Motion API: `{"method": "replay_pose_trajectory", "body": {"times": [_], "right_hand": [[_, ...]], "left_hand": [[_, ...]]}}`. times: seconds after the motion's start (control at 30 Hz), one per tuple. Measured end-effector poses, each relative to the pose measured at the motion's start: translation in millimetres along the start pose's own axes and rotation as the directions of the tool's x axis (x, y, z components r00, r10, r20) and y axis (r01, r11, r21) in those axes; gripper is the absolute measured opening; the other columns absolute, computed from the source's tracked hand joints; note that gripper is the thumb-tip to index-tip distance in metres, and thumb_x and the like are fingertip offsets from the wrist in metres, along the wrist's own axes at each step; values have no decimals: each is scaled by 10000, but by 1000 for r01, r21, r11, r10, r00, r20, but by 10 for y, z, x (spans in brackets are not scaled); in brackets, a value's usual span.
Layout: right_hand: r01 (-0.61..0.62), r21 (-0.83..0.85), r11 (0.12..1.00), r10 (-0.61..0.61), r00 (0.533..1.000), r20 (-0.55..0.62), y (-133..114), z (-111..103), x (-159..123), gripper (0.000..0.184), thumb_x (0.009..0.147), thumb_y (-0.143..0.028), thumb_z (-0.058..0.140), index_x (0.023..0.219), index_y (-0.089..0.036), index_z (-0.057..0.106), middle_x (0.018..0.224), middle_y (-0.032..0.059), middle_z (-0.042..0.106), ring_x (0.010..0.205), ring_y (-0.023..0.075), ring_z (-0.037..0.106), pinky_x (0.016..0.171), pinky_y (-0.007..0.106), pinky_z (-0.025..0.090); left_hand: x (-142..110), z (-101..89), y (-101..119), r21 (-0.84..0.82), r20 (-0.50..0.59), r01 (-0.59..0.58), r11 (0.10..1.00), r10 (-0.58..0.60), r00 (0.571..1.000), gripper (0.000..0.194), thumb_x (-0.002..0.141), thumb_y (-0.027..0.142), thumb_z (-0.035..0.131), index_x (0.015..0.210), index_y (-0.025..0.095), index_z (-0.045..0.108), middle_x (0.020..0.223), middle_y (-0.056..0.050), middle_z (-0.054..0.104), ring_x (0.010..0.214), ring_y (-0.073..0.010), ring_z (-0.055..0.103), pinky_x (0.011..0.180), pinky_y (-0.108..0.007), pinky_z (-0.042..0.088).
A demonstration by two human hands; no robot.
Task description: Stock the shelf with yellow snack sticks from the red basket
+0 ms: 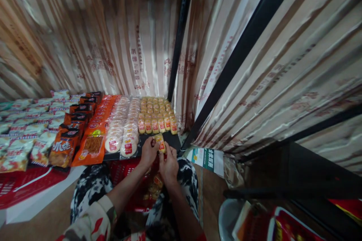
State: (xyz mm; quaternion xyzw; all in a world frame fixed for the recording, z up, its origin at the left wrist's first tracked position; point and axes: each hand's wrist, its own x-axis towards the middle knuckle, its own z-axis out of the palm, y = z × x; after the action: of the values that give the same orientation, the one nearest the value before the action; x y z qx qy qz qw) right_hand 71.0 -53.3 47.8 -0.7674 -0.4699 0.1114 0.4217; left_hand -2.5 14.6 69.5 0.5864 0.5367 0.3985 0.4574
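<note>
Between my two hands is a small wrapped snack (160,144) in a clear pack with a yellow and red label. My left hand (149,153) pinches it from the left, my right hand (169,162) from the right. Both hands are just in front of the dark shelf (147,140). Behind them, rows of matching small wrapped snacks (157,115) stand close together. To their left lie rows of round white wrapped crackers (129,145). Below my hands, a red basket (121,173) between my knees holds more of the small packs (154,188).
Farther left lie orange bags of sticks (93,145), black and orange bags (65,147) and white snack packs (21,152). Black metal posts (181,34) rise at the corner before a pale printed curtain (152,56). A white container (229,218) and red packages stand at lower right.
</note>
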Motion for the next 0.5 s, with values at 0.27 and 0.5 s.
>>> {"method": "replay_pose_trajectory", "body": {"times": [0.27,0.5], "right_hand": [[31,93,995,-30,999,-17,43,57,163,492,819,-236,415,1306,-177,458,1099,120,503,814,182,595,799,348,502],[50,230,972,-42,998,-40,75,121,207,538,796,-147,397,1333,-173,410,1202,138,466,906,177,608,820,338,517]], "left_hand": [[184,122,84,106,-39,-85,991,89,995,62,763,213,532,723,177,501,703,12,535,681,-120,508,686,-243,411],[315,229,126,151,-54,-87,985,97,994,58,775,220,527,741,178,507,726,6,548,690,-120,519,686,-242,413]]}}
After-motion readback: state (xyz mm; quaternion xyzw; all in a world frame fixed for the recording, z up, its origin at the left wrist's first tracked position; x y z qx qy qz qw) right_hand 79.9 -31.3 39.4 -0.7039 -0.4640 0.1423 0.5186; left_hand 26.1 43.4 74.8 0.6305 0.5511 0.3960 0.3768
